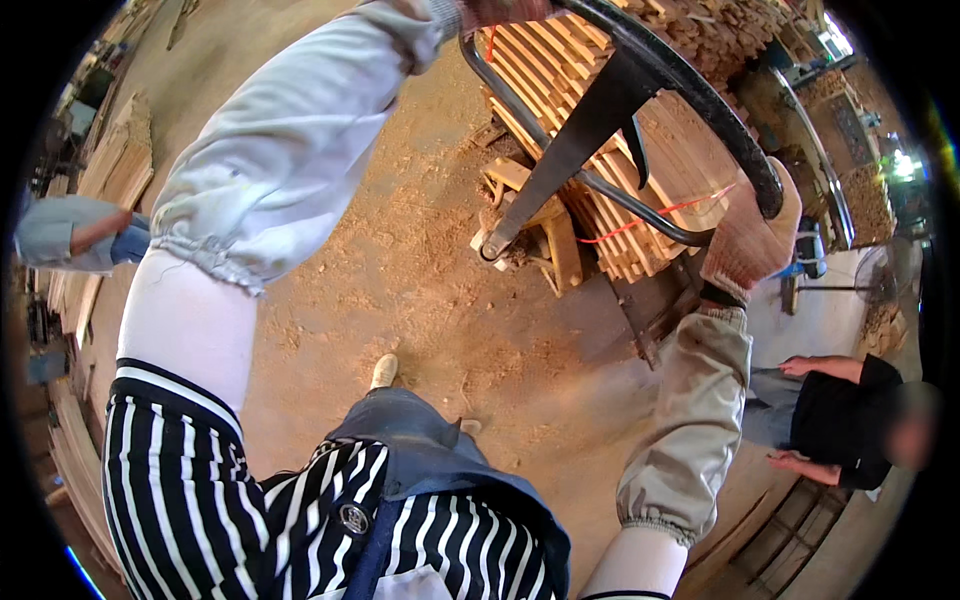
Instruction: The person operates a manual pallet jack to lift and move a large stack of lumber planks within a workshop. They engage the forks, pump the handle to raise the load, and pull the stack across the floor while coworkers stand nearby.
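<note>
Both my hands wear work gloves and grip the looped black handle [697, 92] of a pallet jack. At the top edge, partly cut off, my left hand [500, 10] is closed round the loop's left end. My right hand [757, 232] wraps the right end of the loop. A small black lever [635, 152] hangs inside the handle. Its flat dark shaft [565, 150] slants down to the yellow pallet jack body [562, 245]. Just beyond stands a stack of sawn wooden strips [612, 262], with a red strap [690, 203] across it.
Wood chips lie scattered over the brown floor [330, 300]. At far left is a person's arm [95, 235] beside stacked boards [118, 160]. A person in a black top [840, 420] stands at right, below a fan [885, 275]. More timber [715, 35] is piled behind the strips.
</note>
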`<move>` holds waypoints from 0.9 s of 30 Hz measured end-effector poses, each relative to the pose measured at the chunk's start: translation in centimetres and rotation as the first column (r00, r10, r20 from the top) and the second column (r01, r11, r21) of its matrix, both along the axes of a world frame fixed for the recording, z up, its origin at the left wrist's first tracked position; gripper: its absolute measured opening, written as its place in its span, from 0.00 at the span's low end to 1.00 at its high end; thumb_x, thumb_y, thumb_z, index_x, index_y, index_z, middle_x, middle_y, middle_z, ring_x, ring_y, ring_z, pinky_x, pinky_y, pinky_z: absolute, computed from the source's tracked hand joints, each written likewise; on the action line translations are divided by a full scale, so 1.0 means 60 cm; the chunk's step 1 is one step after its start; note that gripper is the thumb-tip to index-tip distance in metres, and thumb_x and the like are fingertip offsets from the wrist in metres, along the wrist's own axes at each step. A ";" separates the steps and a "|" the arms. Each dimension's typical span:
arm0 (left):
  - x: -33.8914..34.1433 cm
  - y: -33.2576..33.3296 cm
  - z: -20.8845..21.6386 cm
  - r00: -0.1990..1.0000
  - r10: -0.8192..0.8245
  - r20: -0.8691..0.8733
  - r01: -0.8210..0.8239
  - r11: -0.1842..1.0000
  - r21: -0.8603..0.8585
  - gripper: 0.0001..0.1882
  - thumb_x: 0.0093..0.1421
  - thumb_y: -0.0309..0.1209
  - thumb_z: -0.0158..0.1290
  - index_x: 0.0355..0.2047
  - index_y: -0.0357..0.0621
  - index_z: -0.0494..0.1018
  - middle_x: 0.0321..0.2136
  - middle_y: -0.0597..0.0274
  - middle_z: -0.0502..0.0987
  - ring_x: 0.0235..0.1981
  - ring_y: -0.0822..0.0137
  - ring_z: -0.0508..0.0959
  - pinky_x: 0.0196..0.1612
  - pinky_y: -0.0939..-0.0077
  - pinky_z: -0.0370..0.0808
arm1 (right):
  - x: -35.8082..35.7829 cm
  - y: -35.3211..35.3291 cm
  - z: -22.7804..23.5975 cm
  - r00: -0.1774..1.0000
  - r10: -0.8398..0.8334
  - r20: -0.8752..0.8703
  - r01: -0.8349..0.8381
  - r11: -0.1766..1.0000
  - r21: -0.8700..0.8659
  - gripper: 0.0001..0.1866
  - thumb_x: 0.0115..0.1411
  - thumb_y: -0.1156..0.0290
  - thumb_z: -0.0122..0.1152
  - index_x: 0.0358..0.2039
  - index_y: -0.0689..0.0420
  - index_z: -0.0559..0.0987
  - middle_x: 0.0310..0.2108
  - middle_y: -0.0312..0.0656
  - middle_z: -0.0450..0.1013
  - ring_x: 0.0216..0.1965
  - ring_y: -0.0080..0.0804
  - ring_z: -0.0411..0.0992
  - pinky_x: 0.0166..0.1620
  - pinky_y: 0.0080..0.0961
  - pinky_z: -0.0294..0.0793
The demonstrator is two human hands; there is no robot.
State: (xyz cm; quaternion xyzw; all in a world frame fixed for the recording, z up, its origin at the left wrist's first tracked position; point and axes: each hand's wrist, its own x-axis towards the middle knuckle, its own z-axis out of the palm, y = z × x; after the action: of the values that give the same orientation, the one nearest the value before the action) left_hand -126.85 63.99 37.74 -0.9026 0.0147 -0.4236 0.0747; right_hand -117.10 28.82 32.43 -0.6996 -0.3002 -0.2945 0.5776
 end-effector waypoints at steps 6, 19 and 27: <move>0.023 0.042 0.002 0.994 0.008 -0.109 -0.010 1.000 -0.013 0.11 0.50 0.41 0.59 0.23 0.49 0.74 0.20 0.52 0.76 0.25 0.48 0.80 0.28 0.57 0.75 | -0.004 0.052 0.001 0.982 -0.120 0.143 0.115 0.992 0.046 0.17 0.58 0.82 0.67 0.49 0.66 0.82 0.43 0.43 0.82 0.43 0.29 0.80 0.51 0.25 0.78; 0.144 0.037 -0.014 0.971 -0.236 -0.049 0.234 0.971 -0.041 0.07 0.46 0.38 0.60 0.24 0.52 0.76 0.18 0.56 0.76 0.24 0.52 0.81 0.28 0.59 0.75 | 0.069 0.024 -0.014 0.846 -0.478 0.235 0.501 0.864 -0.048 0.12 0.59 0.64 0.71 0.43 0.51 0.86 0.39 0.42 0.84 0.38 0.36 0.83 0.44 0.28 0.80; 0.145 0.070 -0.025 0.983 -0.183 -0.010 0.183 0.979 0.094 0.19 0.51 0.38 0.67 0.41 0.50 0.76 0.33 0.56 0.80 0.36 0.52 0.82 0.39 0.61 0.78 | 0.058 0.052 -0.006 0.846 -0.462 0.265 0.485 0.874 -0.022 0.15 0.55 0.72 0.71 0.44 0.53 0.85 0.40 0.43 0.84 0.40 0.33 0.83 0.47 0.27 0.80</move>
State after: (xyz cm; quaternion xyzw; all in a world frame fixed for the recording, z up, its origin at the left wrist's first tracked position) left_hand -118.14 68.19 36.23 -0.8932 0.1177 -0.4269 0.0782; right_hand -113.62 31.94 32.06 -0.7337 -0.2019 -0.5006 0.4127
